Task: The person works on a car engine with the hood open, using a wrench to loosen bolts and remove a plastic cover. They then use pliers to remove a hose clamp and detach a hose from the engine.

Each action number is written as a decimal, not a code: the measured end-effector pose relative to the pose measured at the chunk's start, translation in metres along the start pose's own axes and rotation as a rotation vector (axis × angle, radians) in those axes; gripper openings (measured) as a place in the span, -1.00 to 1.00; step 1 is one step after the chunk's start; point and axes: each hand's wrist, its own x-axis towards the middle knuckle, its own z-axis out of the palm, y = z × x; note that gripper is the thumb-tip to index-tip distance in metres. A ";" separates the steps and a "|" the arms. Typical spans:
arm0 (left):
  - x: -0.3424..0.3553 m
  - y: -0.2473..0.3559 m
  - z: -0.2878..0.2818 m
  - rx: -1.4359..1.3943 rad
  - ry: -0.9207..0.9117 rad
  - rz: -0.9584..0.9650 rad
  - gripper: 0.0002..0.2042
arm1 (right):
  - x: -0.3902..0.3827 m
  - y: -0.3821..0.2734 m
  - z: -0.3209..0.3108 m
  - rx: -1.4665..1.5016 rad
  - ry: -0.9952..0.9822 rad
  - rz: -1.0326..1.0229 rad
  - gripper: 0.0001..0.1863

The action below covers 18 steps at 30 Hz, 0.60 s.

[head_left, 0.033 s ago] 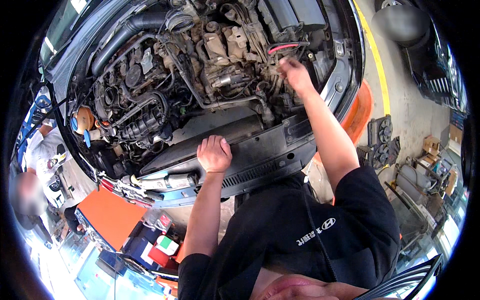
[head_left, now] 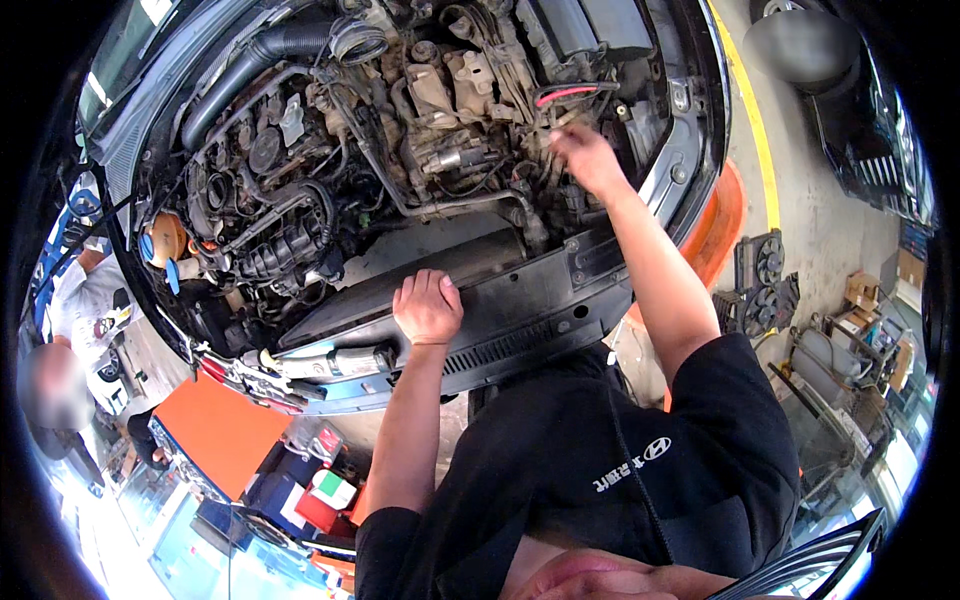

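An opened engine bay spreads out in front of me, its engine (head_left: 270,200) dusty and dark. My left hand (head_left: 428,305) is closed over the upper edge of the black front panel (head_left: 500,310), fingers curled and thumb alongside. Deeper in, at the right of the bay, my right hand (head_left: 588,158) has its fingers bent together among hoses and brackets. Its fingertips are slightly blurred, and whatever they grip is too small to make out. Just beyond them runs a red cable (head_left: 565,95). A metal pipe (head_left: 460,208) crosses the bay to the left of this hand.
A black box (head_left: 585,40) sits at the bay's far right. Pliers-like tools (head_left: 250,385) lie on the front left edge, near an orange-topped cabinet (head_left: 225,430). Another person (head_left: 90,310) stands at the left. Cooling fans (head_left: 765,285) lie on the floor at right.
My right hand has shifted slightly left and down, a little farther from the red cable. My left hand stays on the panel.
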 end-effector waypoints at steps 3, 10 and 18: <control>0.003 0.001 -0.002 -0.008 0.001 -0.003 -0.81 | -0.032 -0.009 -0.002 -0.435 -0.326 -0.196 -0.61; 0.001 -0.001 -0.003 -0.006 0.005 0.004 -0.81 | -0.042 -0.037 0.003 -0.665 -0.393 -0.322 -0.71; 0.006 -0.002 -0.005 -0.026 -0.012 0.011 -0.85 | 0.052 -0.081 0.056 -0.617 -0.183 -0.443 -0.72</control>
